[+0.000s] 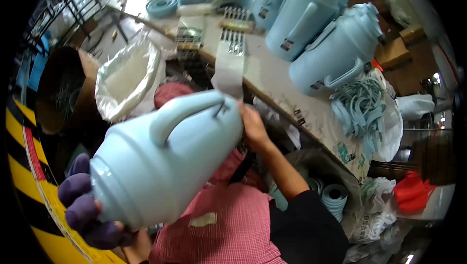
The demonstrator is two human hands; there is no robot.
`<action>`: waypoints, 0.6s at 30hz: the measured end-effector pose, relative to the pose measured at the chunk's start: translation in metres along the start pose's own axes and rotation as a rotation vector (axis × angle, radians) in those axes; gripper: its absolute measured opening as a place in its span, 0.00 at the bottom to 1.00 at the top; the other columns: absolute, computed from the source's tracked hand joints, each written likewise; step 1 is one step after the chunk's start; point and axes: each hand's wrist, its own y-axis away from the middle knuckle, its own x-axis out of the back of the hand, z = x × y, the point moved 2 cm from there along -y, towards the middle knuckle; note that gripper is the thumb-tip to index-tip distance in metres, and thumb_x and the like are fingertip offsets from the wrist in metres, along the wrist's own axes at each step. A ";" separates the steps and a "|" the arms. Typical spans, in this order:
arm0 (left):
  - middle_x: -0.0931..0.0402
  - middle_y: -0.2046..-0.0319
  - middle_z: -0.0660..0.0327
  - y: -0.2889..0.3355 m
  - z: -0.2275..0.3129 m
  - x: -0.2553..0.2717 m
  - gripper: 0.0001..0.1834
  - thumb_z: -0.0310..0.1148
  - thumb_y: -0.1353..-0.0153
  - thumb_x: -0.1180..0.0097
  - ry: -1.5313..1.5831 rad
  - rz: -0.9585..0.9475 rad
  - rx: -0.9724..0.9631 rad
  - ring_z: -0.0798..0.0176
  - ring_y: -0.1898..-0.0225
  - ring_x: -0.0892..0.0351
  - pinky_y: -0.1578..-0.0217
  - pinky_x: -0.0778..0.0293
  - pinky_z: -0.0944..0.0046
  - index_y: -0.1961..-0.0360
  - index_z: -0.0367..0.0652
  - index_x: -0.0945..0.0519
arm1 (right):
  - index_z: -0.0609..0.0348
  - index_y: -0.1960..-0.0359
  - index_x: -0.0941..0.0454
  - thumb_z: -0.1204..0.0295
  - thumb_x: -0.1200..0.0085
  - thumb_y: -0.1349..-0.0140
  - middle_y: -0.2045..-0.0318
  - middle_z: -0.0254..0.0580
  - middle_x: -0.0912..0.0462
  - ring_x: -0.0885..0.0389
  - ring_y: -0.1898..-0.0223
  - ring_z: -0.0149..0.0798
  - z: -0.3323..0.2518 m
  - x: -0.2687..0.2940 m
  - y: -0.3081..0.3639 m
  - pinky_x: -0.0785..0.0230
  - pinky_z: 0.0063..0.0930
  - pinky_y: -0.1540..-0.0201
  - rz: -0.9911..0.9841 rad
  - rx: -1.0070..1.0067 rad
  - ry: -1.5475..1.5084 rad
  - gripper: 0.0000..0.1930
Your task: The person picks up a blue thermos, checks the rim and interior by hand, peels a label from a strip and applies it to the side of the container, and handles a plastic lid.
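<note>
A large light blue vacuum flask point(160, 162) lies tilted across my lap, its handle facing up and its ringed neck toward the lower left. Wrapped round that neck end is my left hand point(87, 205), in a purple glove with some fingertips bare. At the flask's other end, my bare right hand point(253, 125) rests against the base near a small dark label; part of its fingers is hidden behind the flask. Just beyond the base, a pale strip of stickers point(231, 60) hangs over the edge of the worktable point(272, 77).
Several similar blue flasks point(335, 52) stand along the table's far side. A heap of blue straps point(360, 106) lies at the right. Left of me are a white-lined sack point(129, 77) and an open cardboard box point(87, 77). Rolled blue strapping point(334, 198) sits below the table edge.
</note>
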 end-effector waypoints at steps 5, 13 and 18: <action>0.27 0.45 0.44 -0.028 -0.006 0.030 0.19 0.44 0.35 0.54 0.211 -0.015 0.304 0.34 0.48 0.27 0.47 0.25 0.32 0.50 0.44 0.27 | 0.59 0.24 0.49 0.70 0.41 0.33 0.28 0.49 0.41 0.42 0.28 0.42 -0.023 0.054 0.002 0.47 0.41 0.29 0.468 0.515 0.645 0.39; 0.39 0.31 0.44 -0.006 -0.033 0.015 0.32 0.48 0.26 0.68 0.175 -0.086 0.754 0.41 0.33 0.33 0.33 0.36 0.40 0.33 0.33 0.34 | 0.71 0.27 0.57 0.55 0.17 0.64 0.31 0.68 0.48 0.46 0.31 0.64 0.025 0.130 -0.172 0.52 0.53 0.29 0.917 0.711 0.819 0.69; 0.46 0.26 0.43 0.016 -0.045 0.026 0.40 0.55 0.29 0.66 0.075 -0.153 1.047 0.37 0.26 0.46 0.29 0.43 0.39 0.27 0.33 0.42 | 0.63 0.27 0.55 0.56 0.17 0.69 0.30 0.67 0.45 0.45 0.31 0.70 0.029 0.112 -0.259 0.52 0.59 0.30 1.166 0.800 0.981 0.70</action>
